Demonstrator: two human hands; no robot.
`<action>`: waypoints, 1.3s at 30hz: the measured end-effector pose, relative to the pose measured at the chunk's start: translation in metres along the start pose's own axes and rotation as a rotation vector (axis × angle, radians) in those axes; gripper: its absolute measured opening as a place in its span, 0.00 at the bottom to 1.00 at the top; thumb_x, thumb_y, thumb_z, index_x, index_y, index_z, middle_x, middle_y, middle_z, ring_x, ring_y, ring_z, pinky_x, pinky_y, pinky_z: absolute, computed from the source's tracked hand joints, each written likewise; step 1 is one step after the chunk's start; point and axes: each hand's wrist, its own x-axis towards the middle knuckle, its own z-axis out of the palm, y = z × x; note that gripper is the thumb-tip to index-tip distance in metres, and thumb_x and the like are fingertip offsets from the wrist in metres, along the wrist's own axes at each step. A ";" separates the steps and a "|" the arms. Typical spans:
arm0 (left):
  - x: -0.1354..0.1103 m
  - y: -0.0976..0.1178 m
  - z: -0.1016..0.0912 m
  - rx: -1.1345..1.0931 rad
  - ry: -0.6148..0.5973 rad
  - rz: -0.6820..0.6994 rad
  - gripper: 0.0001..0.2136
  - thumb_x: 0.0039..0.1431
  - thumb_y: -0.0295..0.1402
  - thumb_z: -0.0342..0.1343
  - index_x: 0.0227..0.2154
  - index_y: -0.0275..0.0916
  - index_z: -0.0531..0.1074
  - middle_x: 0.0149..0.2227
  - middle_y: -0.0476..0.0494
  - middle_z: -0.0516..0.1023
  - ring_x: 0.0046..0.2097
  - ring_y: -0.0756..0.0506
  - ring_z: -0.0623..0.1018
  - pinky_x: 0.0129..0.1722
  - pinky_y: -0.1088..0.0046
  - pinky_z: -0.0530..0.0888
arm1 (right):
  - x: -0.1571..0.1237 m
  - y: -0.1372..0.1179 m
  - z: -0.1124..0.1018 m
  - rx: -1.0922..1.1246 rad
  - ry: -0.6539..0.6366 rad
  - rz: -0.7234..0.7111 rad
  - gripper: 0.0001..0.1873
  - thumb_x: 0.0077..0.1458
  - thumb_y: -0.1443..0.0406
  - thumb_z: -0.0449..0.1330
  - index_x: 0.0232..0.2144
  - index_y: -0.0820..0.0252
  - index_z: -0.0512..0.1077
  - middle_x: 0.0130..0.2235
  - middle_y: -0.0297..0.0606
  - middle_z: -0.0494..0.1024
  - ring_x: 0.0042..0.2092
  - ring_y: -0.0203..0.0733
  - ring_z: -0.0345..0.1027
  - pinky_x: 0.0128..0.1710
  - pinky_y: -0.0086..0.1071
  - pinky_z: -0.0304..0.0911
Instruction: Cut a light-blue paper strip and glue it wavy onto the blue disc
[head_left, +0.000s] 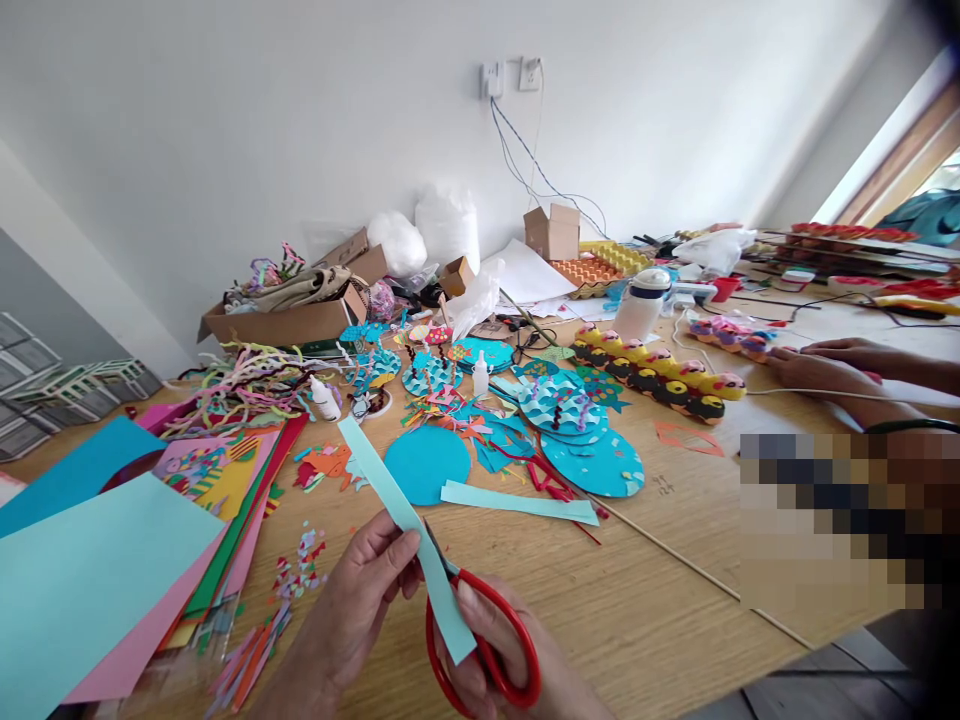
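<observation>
My left hand (367, 590) pinches a long light-blue paper strip (375, 475) near its middle, holding it above the wooden table. In my right hand (517, 640) are scissors with red handles (531, 655), fingers through the loops. Their dark blades (437, 547) lie right against the strip, partly hidden by it, so I cannot tell whether they are cutting. Beyond my hands a blue paper disc (427, 465) lies flat. More light-blue strips (517, 502) rest to its right, beside blue discs with wavy strips (562, 410).
Coloured paper sheets (97, 570) are stacked at the left, with scraps (300, 565) beside them. Two glue bottles (480, 375) stand among cut-outs. A thin stick (690, 570) crosses the right side. At far right, another person's hands (825, 375) work near painted egg-carton pieces (660, 370).
</observation>
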 end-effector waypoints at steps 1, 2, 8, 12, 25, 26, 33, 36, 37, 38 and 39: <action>0.000 0.000 0.000 0.005 0.003 -0.002 0.09 0.46 0.39 0.62 0.24 0.38 0.73 0.21 0.52 0.68 0.25 0.52 0.66 0.25 0.76 0.63 | 0.000 0.002 -0.001 0.014 -0.001 0.005 0.24 0.57 0.51 0.49 0.18 0.63 0.63 0.13 0.27 0.58 0.15 0.26 0.50 0.16 0.23 0.46; 0.000 0.000 0.000 0.009 0.007 -0.004 0.10 0.46 0.39 0.62 0.24 0.38 0.72 0.21 0.52 0.68 0.24 0.52 0.66 0.25 0.76 0.63 | 0.000 0.004 -0.002 0.029 0.002 0.010 0.25 0.57 0.51 0.49 0.17 0.62 0.62 0.12 0.27 0.58 0.14 0.26 0.49 0.15 0.23 0.45; -0.002 0.003 0.000 0.037 -0.017 -0.017 0.10 0.47 0.40 0.60 0.24 0.38 0.72 0.21 0.51 0.70 0.24 0.52 0.65 0.25 0.77 0.62 | -0.002 0.008 -0.004 0.098 0.016 0.021 0.22 0.58 0.54 0.50 0.19 0.62 0.62 0.12 0.25 0.58 0.13 0.24 0.45 0.13 0.21 0.40; -0.002 0.007 -0.003 0.026 -0.060 0.003 0.10 0.51 0.40 0.58 0.27 0.38 0.72 0.23 0.50 0.71 0.24 0.53 0.66 0.23 0.78 0.61 | -0.002 0.005 -0.005 0.076 -0.002 0.018 0.24 0.57 0.53 0.50 0.16 0.62 0.60 0.11 0.26 0.58 0.13 0.24 0.45 0.14 0.22 0.41; 0.000 0.003 -0.003 -0.014 0.027 0.029 0.07 0.50 0.37 0.59 0.24 0.38 0.71 0.21 0.52 0.69 0.24 0.53 0.66 0.24 0.78 0.62 | -0.002 -0.005 -0.003 -0.029 0.014 0.152 0.27 0.50 0.45 0.52 0.24 0.66 0.68 0.15 0.28 0.62 0.15 0.27 0.54 0.14 0.21 0.46; 0.000 0.003 -0.002 -0.011 0.021 0.023 0.08 0.50 0.37 0.59 0.23 0.38 0.70 0.21 0.52 0.69 0.24 0.53 0.66 0.24 0.78 0.62 | -0.003 -0.006 -0.002 -0.031 0.015 0.160 0.27 0.51 0.45 0.52 0.25 0.66 0.68 0.16 0.29 0.63 0.16 0.27 0.54 0.14 0.21 0.46; -0.005 -0.002 0.004 -0.004 0.008 0.006 0.09 0.48 0.38 0.60 0.23 0.38 0.70 0.20 0.52 0.68 0.24 0.52 0.66 0.25 0.76 0.62 | -0.006 -0.003 -0.002 -0.038 -0.011 0.046 0.24 0.57 0.50 0.47 0.29 0.66 0.68 0.16 0.30 0.64 0.19 0.29 0.56 0.19 0.23 0.48; -0.007 -0.003 0.005 -0.009 -0.001 -0.006 0.10 0.48 0.39 0.60 0.22 0.38 0.70 0.20 0.52 0.68 0.24 0.51 0.65 0.26 0.75 0.63 | -0.005 -0.002 -0.001 -0.056 -0.009 0.017 0.25 0.58 0.50 0.46 0.29 0.65 0.68 0.16 0.30 0.64 0.19 0.29 0.55 0.22 0.25 0.50; -0.008 -0.003 0.006 -0.009 -0.001 -0.007 0.10 0.48 0.39 0.60 0.21 0.38 0.70 0.20 0.52 0.68 0.24 0.51 0.65 0.26 0.75 0.63 | -0.005 -0.002 -0.001 -0.057 -0.008 0.017 0.24 0.58 0.50 0.46 0.29 0.65 0.68 0.16 0.30 0.64 0.19 0.29 0.55 0.22 0.25 0.50; -0.008 -0.003 0.006 -0.008 -0.003 -0.007 0.10 0.48 0.39 0.60 0.21 0.38 0.70 0.20 0.52 0.68 0.24 0.51 0.65 0.26 0.75 0.63 | -0.005 -0.002 -0.001 -0.054 -0.008 0.016 0.24 0.58 0.50 0.46 0.29 0.65 0.68 0.17 0.29 0.64 0.19 0.29 0.55 0.23 0.25 0.50; -0.008 -0.002 0.006 -0.007 -0.003 -0.006 0.10 0.48 0.39 0.60 0.21 0.38 0.70 0.20 0.52 0.68 0.24 0.51 0.65 0.26 0.75 0.63 | -0.005 -0.002 -0.001 -0.048 -0.008 0.014 0.24 0.58 0.50 0.46 0.29 0.65 0.68 0.16 0.29 0.64 0.19 0.29 0.54 0.22 0.25 0.50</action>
